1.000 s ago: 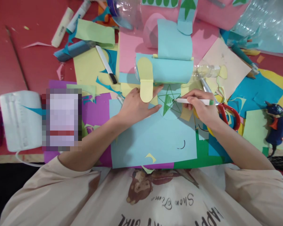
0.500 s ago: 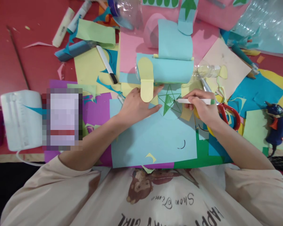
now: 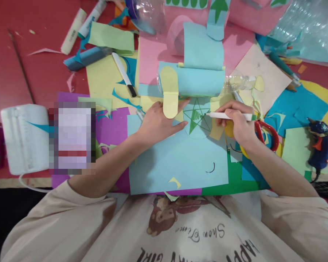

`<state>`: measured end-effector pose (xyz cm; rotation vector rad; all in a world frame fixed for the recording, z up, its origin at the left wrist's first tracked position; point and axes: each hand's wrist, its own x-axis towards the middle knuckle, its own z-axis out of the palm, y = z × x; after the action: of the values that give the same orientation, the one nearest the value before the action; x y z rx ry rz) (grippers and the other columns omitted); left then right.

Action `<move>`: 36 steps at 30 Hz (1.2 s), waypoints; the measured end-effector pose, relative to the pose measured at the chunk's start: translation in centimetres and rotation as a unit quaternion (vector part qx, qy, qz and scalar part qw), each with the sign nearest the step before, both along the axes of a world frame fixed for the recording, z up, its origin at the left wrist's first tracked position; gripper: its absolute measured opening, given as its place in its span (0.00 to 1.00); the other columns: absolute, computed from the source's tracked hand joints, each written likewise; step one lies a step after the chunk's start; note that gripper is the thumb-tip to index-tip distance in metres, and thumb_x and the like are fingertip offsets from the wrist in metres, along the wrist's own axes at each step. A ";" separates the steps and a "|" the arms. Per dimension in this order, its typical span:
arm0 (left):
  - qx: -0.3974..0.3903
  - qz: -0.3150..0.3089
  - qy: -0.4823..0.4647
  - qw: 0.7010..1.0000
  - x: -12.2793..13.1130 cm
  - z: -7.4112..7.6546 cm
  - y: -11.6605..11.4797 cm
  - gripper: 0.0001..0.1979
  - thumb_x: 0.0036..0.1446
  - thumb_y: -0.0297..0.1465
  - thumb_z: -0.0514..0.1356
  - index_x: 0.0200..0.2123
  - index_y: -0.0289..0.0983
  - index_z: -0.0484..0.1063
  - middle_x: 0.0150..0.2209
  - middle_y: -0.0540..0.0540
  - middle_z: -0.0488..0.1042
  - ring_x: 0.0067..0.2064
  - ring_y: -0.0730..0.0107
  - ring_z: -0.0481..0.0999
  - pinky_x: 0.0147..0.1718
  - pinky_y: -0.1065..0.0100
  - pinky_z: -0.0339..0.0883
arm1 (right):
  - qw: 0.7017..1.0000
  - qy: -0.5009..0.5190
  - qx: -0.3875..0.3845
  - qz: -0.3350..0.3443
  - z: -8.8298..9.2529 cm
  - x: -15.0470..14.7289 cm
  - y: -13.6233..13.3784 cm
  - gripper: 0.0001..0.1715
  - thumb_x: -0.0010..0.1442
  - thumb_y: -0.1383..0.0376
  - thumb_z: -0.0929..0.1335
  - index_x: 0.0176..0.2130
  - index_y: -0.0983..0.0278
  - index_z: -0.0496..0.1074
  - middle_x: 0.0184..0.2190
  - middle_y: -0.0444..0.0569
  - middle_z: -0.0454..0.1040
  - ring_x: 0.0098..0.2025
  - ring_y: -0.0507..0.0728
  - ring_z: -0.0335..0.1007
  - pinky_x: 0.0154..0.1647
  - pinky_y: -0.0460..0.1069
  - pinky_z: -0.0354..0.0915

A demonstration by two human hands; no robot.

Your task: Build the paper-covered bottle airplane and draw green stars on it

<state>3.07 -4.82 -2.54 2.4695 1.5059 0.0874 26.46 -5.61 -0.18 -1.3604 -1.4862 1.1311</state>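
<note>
My right hand (image 3: 239, 122) is closed around a white marker (image 3: 221, 115) with a green end. Its tip points left at the right side of a green star (image 3: 197, 116), whose lower left and centre are partly filled in. The star is drawn inside a faint circle on light blue paper (image 3: 175, 156). Fingers spread, my left hand (image 3: 162, 122) lies on that paper left of the star. A yellow paper strip (image 3: 170, 105) covers part of it, hanging from a bottle (image 3: 200, 80) wrapped in light blue paper.
Red-handled scissors (image 3: 266, 134) lie by my right wrist, partly hidden. A dark blue glue gun (image 3: 320, 143) is at far right. Another marker (image 3: 124, 74) lies at upper left. A white corded box (image 3: 26, 138) sits at left. Coloured paper scraps surround the sheet.
My right hand and the marker have shifted slightly to the right, the marker tip moving from inside the star toward its right edge. My left hand stays in place.
</note>
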 end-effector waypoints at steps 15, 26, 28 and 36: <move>-0.003 0.004 0.003 1.000 0.2 0.2 0.0 0.30 0.62 0.45 0.50 0.65 0.39 0.56 0.49 0.38 0.72 0.49 0.51 0.70 0.49 0.56 0.63 | 0.997 -0.005 -0.031 0.074 -0.4 -0.1 0.0 0.08 0.59 0.62 0.69 0.38 0.64 0.74 0.28 0.45 0.76 0.23 0.47 0.65 0.23 0.45 0.62; -0.014 0.009 0.007 1.000 0.2 0.3 0.0 0.30 0.63 0.45 0.49 0.65 0.41 0.55 0.49 0.39 0.71 0.49 0.51 0.70 0.49 0.56 0.62 | 0.995 -0.024 -0.026 0.091 -0.2 -0.3 -0.1 0.08 0.60 0.63 0.68 0.37 0.65 0.74 0.27 0.45 0.75 0.24 0.47 0.63 0.23 0.45 0.58; -0.017 0.009 0.007 1.000 0.2 0.4 0.0 0.30 0.63 0.45 0.50 0.65 0.41 0.55 0.49 0.39 0.71 0.49 0.51 0.70 0.49 0.56 0.62 | 0.994 -0.020 -0.026 0.105 -0.3 -0.2 -0.1 0.08 0.60 0.63 0.68 0.37 0.65 0.74 0.27 0.45 0.74 0.24 0.47 0.62 0.22 0.45 0.57; -0.011 0.008 0.010 1.000 0.3 0.2 0.0 0.30 0.62 0.45 0.50 0.65 0.40 0.56 0.50 0.39 0.71 0.49 0.51 0.70 0.49 0.56 0.62 | 0.990 -0.055 -0.025 0.127 -0.1 0.0 -0.1 0.06 0.59 0.65 0.68 0.33 0.65 0.75 0.23 0.43 0.71 0.24 0.47 0.61 0.22 0.44 0.55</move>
<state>3.34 -4.77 -2.32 2.4477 1.5272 0.0490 26.43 -5.68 -0.26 -1.3117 -1.7597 1.2767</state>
